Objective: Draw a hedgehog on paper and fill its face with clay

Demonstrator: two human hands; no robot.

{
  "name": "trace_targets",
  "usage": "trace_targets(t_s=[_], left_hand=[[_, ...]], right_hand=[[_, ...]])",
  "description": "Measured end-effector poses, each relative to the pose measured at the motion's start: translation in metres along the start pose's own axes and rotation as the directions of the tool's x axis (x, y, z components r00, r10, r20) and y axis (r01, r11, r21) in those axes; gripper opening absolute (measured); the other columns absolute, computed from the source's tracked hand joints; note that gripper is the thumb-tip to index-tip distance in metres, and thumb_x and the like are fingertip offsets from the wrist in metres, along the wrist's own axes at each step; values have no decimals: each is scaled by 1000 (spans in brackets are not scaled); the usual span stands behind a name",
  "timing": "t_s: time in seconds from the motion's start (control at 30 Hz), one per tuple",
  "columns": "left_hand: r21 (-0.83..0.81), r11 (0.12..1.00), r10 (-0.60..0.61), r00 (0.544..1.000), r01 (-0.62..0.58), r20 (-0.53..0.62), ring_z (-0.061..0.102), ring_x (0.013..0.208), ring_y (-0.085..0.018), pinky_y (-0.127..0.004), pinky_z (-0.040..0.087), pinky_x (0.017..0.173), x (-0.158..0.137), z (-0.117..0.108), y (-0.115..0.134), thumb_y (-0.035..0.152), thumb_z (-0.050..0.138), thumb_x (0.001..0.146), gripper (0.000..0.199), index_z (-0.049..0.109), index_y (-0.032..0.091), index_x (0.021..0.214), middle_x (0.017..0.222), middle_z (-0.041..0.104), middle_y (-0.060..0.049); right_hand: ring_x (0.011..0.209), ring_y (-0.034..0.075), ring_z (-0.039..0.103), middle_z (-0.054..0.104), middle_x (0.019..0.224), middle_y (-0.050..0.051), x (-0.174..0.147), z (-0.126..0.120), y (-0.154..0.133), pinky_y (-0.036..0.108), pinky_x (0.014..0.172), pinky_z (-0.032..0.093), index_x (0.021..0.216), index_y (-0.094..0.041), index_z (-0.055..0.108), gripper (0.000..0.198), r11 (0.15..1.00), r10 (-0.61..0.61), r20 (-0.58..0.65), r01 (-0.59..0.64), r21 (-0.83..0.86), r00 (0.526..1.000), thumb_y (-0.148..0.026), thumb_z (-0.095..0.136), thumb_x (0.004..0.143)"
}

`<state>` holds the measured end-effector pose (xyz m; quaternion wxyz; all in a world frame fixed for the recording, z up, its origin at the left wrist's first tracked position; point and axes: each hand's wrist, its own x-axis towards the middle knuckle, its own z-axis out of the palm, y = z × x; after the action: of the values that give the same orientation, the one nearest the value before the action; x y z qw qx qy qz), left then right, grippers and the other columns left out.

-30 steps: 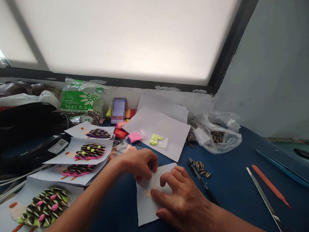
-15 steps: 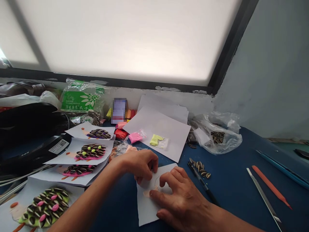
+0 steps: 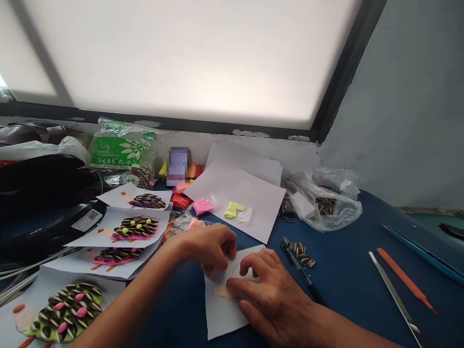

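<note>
A small white sheet of paper (image 3: 221,321) lies on the blue table, with a curved pencil line and a flattened patch of pale peach clay (image 3: 222,291) on it. At the sheet's upper left edge, my left hand (image 3: 213,246) has its fingers curled down and holds the paper there; the fingertips are partly hidden. My right hand (image 3: 273,295) rests over the right side of the sheet, its thumb touching the clay and its bent forefinger apart from the thumb. Nothing shows between them. Right of it lie a black pen (image 3: 302,273) and several loose sunflower seeds (image 3: 300,250).
Finished hedgehog pictures (image 3: 68,309) of clay and seeds lie at left. Clay packets (image 3: 203,205), a phone (image 3: 178,166) and white sheets (image 3: 239,186) are behind. A bag of seeds (image 3: 326,205) stands back right; an orange clay tool (image 3: 406,280) and a blade (image 3: 395,295) lie right.
My right thumb has shifted slightly up and to the right across the clay. My left hand stays in place on the paper.
</note>
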<state>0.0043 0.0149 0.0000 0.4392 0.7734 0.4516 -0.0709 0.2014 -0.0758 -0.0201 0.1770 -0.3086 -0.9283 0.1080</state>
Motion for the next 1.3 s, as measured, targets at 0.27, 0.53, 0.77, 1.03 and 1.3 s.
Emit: trace_targets(t_s=[0.27,0.53,0.77,1.03,1.3], left_hand=[[0,1000,-8,1000,8,6,62,50,-12,-18,44,44,-3,-1,5,15,57,54,29,60,20,83,66,61,5],[27,1000,9,1000,-9,1,63,51,-11,-18,44,46,-2,-1,3,16,55,56,29,60,21,84,63,61,6],[20,1000,13,1000,-14,2,62,50,-12,-17,43,42,-3,-1,3,15,55,55,28,59,21,82,64,61,6],[-11,1000,12,1000,-12,25,63,51,-13,-18,45,44,-1,-1,2,15,57,54,28,59,21,82,62,60,7],[16,1000,18,1000,-18,7,62,50,-12,-18,44,46,-2,-1,4,13,53,55,28,59,20,82,57,60,6]], right_hand=[[98,23,45,50,105,11,10,1,-9,41,87,38,110,-17,62,29,993,68,16,-69,98,998,-13,45,87],[90,23,43,51,99,9,7,12,-6,41,83,37,113,-20,62,35,998,17,-4,-16,66,1000,-11,51,80],[88,23,42,51,99,9,9,13,-6,41,82,36,109,-17,63,32,999,-20,15,20,36,1000,-12,51,80],[91,23,42,49,100,9,10,12,-8,41,83,36,109,-17,61,33,999,-7,10,7,47,1000,-11,48,79],[87,22,41,48,95,7,12,14,-10,40,81,36,94,-17,62,20,1000,-8,33,8,23,999,-15,51,78]])
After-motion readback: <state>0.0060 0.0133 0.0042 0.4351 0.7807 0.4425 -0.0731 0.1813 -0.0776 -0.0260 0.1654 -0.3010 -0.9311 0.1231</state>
